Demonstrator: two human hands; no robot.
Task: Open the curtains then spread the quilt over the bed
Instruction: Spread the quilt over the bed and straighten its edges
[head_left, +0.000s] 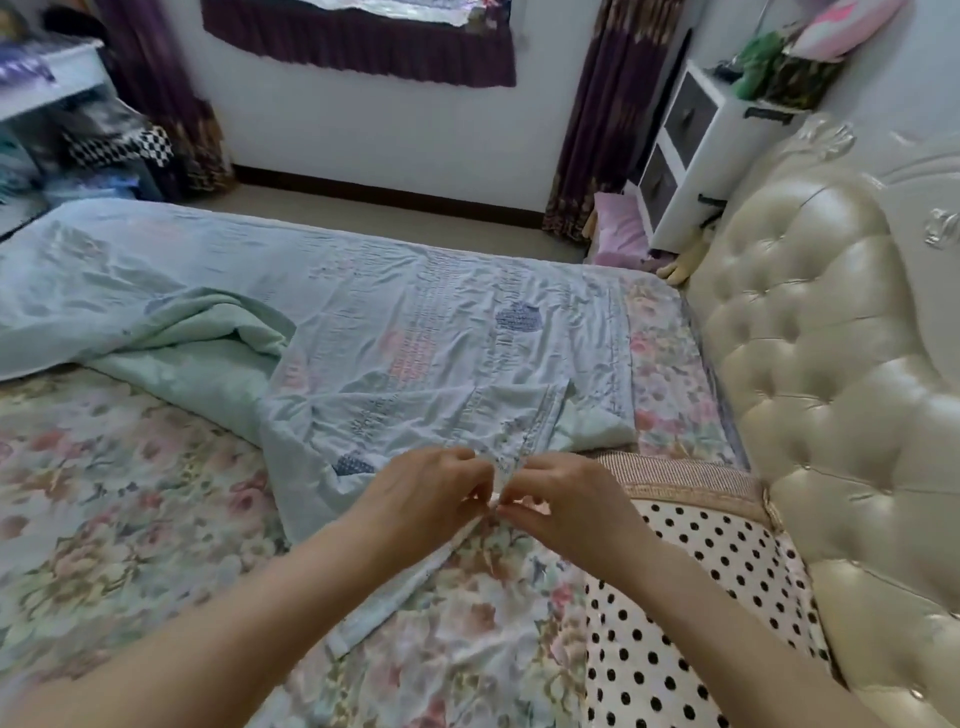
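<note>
A pale blue quilt (415, 312) lies crumpled across the far half of the bed, with its green underside turned up in a fold at the left. The floral bedsheet (104, 493) shows bare in front. My left hand (431, 493) and my right hand (566, 499) meet at the quilt's near edge and both pinch it, fingertips almost touching. Dark purple curtains (608, 119) hang drawn aside at the right of the window, and another panel (161, 93) hangs at the left. A short purple valance (363, 47) hangs below the window.
A polka-dot pillow (691, 597) lies by the cream tufted headboard (831, 389) on the right. A white bedside cabinet (696, 150) stands beyond the headboard. A white desk (52, 78) with piled clothes is at the far left. A strip of floor runs between bed and wall.
</note>
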